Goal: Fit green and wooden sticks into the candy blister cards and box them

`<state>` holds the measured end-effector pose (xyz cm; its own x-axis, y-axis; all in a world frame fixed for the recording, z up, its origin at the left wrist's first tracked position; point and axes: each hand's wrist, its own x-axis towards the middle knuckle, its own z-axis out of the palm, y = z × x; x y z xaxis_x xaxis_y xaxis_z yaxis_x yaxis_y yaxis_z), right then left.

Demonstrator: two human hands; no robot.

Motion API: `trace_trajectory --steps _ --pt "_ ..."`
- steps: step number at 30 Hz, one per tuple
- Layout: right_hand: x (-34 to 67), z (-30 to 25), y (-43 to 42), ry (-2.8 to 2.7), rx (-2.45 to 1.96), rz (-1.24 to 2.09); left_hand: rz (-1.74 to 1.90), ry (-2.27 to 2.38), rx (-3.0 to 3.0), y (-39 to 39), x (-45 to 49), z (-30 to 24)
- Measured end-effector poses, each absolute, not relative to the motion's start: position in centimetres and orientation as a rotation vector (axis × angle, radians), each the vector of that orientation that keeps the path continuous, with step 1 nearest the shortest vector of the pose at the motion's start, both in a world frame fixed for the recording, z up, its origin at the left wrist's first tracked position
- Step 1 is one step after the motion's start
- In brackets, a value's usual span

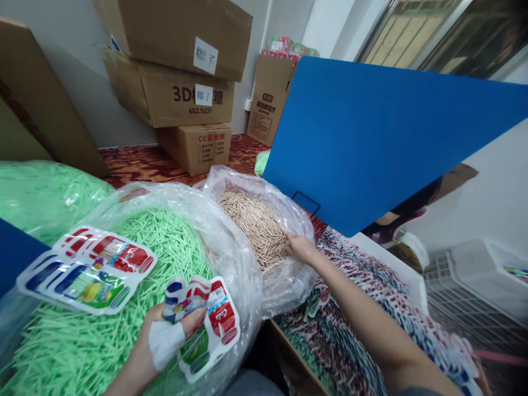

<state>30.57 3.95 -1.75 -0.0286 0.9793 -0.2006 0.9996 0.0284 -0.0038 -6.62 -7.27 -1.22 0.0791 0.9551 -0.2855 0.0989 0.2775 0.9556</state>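
Observation:
My left hand, with a white wrap round the base of its thumb, is closed on a bent, printed plastic pouch in red, white and green, marked "Cola". It is above an open clear bag of thin green sticks. More printed pouches lie on those sticks to the left. My right hand reaches into a second clear bag and is closed at the edge of the tan sticks. Its fingertips are partly hidden among them.
Cardboard boxes are stacked at the back. A large blue panel stands at the right, with part of a person behind it. Many packed printed pouches fill a container at lower right, near a white plastic crate. Another green bag lies left.

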Motion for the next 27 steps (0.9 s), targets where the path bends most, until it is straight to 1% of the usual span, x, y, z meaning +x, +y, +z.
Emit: trace_trajectory --steps 3,8,12,21,27 --pt "31.5 -2.3 4.0 2.103 2.001 -0.164 0.886 1.307 1.083 -7.4 -6.1 -0.7" --pt "30.9 -2.1 5.1 2.206 1.800 -0.137 0.909 1.327 1.077 -7.5 -6.1 -0.7" --pt "30.8 -2.1 5.9 2.266 1.689 -0.128 0.819 1.322 1.156 -7.5 -6.4 -1.4" --pt "30.6 -2.6 6.2 2.341 1.597 -0.065 0.734 1.288 1.179 -7.7 -5.3 -0.6" --pt "30.8 -3.3 6.4 2.332 1.577 -0.013 0.809 1.338 1.177 -8.0 -4.5 -1.4"
